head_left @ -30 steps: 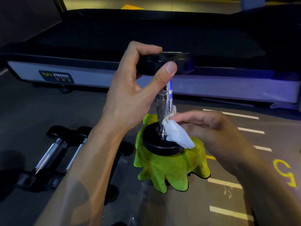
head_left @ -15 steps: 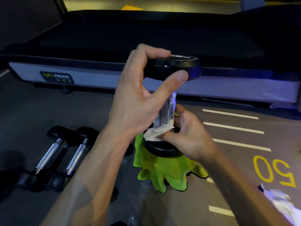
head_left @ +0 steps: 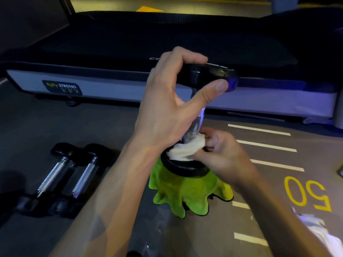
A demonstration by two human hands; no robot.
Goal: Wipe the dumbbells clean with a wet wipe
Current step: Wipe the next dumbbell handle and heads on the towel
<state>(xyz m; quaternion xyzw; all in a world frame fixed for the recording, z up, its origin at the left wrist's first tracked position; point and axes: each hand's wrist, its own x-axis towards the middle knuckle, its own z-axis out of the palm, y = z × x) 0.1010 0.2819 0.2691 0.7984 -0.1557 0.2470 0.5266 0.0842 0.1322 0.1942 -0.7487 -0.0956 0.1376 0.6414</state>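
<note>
Gym floor (head_left: 55, 127); blurred wipe (head_left: 185, 151) against upright dumbbell (head_left: 194, 127).

white clump (head_left: 319, 236) cut off bottom-right

A person's left hand (head_left: 167, 108) grips the upper black head of a dumbbell (head_left: 196, 125) standing upright on a green cloth (head_left: 185, 193), while the right hand (head_left: 224, 156) presses a white wet wipe (head_left: 183, 151) around the base of its chrome handle. Two more dumbbells (head_left: 66, 175) lie side by side on the floor (head_left: 104, 130) at left, before a treadmill (head_left: 130, 52).
</note>
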